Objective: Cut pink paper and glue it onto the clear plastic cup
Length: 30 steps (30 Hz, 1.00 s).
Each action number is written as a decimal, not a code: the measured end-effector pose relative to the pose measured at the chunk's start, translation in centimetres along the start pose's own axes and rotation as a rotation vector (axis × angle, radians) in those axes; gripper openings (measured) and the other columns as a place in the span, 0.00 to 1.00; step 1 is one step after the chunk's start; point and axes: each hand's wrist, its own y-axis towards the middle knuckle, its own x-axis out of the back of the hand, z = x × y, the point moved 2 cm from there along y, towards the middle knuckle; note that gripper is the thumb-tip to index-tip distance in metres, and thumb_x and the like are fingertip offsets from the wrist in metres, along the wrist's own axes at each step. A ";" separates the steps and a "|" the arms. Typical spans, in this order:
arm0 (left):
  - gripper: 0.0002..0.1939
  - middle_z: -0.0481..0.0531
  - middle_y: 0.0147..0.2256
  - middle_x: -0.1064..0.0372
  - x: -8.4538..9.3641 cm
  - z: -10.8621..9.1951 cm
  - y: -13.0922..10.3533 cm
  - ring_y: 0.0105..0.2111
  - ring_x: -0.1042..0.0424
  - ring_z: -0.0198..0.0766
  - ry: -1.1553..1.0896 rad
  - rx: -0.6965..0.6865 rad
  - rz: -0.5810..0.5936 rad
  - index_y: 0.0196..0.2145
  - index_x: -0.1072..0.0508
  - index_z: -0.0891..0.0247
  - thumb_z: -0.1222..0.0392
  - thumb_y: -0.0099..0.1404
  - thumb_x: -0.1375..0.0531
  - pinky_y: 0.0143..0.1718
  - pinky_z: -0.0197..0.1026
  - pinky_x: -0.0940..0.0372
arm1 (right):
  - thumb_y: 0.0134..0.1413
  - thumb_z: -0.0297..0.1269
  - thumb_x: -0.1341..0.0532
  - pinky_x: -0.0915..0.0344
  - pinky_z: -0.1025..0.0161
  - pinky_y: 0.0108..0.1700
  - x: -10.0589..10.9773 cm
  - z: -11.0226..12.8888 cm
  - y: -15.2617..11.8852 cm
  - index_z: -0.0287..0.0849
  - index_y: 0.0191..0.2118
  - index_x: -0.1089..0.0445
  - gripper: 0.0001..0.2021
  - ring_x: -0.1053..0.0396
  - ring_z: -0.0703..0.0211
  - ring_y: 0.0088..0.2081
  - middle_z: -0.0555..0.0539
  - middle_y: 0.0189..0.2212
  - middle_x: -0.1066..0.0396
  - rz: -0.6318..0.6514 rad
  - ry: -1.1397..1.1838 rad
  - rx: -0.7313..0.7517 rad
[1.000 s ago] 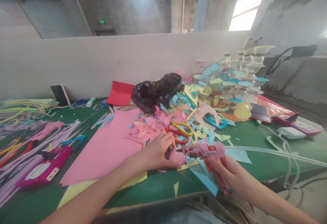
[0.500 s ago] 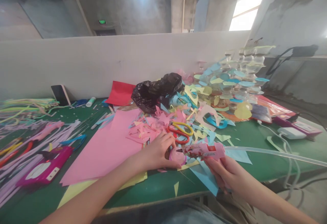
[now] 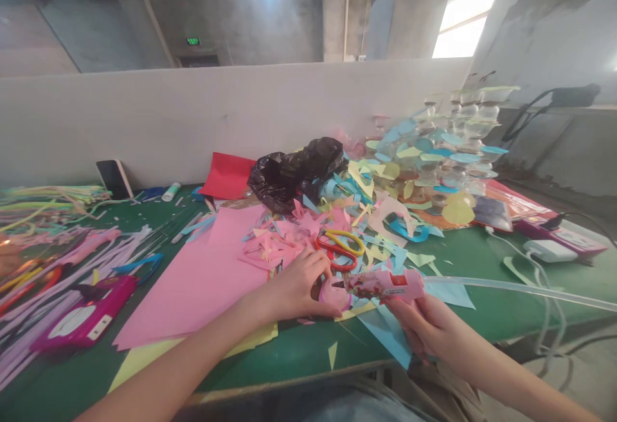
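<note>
Green table (image 3: 482,306) carries everything, littered edge to edge. Grey partition wall (image 3: 193,120) runs along its far edge. Large pink paper sheet (image 3: 202,274) lies left of centre, reaching toward the near edge, a yellow sheet (image 3: 139,358) showing from under its near corner. Heap of cut paper scraps (image 3: 366,203), pink, blue and yellow, covers the middle and spreads to the far right corner, where clear cups (image 3: 463,126) stand stacked among blue and yellow discs. Black plastic bag (image 3: 294,171) sits crumpled behind the heap, a red sheet (image 3: 226,175) just left of it by the far edge. Bundles of coloured strips (image 3: 43,216) fill the left edge; a magenta packet (image 3: 81,322) lies among them. Phone (image 3: 114,179) leans on the wall at far left. Red and yellow scissors (image 3: 340,247) lie on the scraps, just beyond the left hand. Left hand (image 3: 299,287), near the middle of the near edge, is curled, fingertips pinching a small pink round piece (image 3: 333,293) against the table. Right hand (image 3: 429,329), at the near edge right of centre, is closed round the grip of a pink glue gun (image 3: 385,284); the nozzle points left and meets the pink piece. Clear glue stick (image 3: 520,290) trails from the gun's back toward the right edge
</note>
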 end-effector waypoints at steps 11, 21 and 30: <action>0.24 0.52 0.41 0.33 0.1 -0.1 0.1 0.43 0.39 0.45 -0.010 0.001 0.000 0.34 0.35 0.60 0.41 0.52 0.31 0.45 0.45 0.42 | 0.57 0.65 0.47 0.42 0.66 0.23 0.1 -0.4 0.2 0.45 0.22 0.42 0.27 0.42 0.65 0.18 0.54 0.14 0.40 -0.005 -0.037 -0.010; 0.25 0.53 0.42 0.33 0.1 -0.2 -0.1 0.44 0.39 0.46 0.028 -0.005 -0.008 0.35 0.35 0.60 0.40 0.52 0.32 0.46 0.46 0.42 | 0.54 0.67 0.48 0.41 0.66 0.22 0.9 0.4 0.0 0.42 0.28 0.35 0.29 0.40 0.65 0.17 0.55 0.15 0.39 0.039 0.097 0.052; 0.26 0.53 0.42 0.33 0.3 -0.4 0.0 0.45 0.39 0.47 0.042 0.037 0.007 0.36 0.34 0.60 0.37 0.53 0.33 0.45 0.47 0.41 | 0.51 0.69 0.48 0.40 0.61 0.26 6.0 2.2 0.6 0.44 0.20 0.34 0.31 0.40 0.60 0.19 0.48 0.14 0.35 -0.191 -0.168 0.151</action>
